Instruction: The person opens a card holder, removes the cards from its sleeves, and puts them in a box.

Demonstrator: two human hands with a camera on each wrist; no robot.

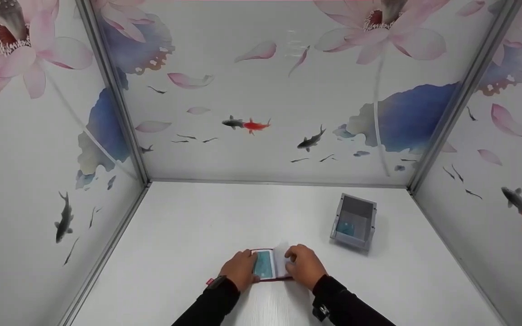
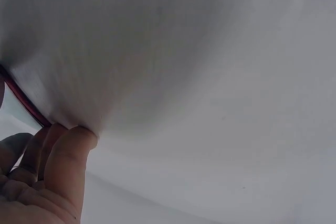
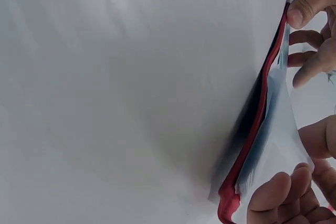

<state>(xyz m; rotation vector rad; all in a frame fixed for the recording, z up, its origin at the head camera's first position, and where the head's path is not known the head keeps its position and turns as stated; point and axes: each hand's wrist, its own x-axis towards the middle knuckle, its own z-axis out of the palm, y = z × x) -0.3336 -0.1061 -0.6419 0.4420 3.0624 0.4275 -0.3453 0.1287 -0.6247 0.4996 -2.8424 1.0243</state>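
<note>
A small card holder point(image 1: 268, 280) with a red cover and clear sleeve pages lies open on the white table. A blue-green card point(image 1: 264, 264) shows on its left side. My left hand point(image 1: 238, 270) grips the holder's left edge, with the thumb near the card. At the other side my right hand point(image 1: 305, 266) pinches a raised clear page point(image 1: 281, 260) between thumb and finger. The right wrist view shows the red cover edge point(image 3: 257, 119) and a stack of sleeves beside the curled fingers. In the left wrist view only a strip of red edge point(image 2: 23, 98) appears.
A grey plastic box point(image 1: 367, 215) stands at the right back of the white table point(image 1: 197, 217), with a blue-green item point(image 1: 345, 227) inside. Printed panels with metal corner posts point(image 1: 116, 90) enclose the left, back and right sides.
</note>
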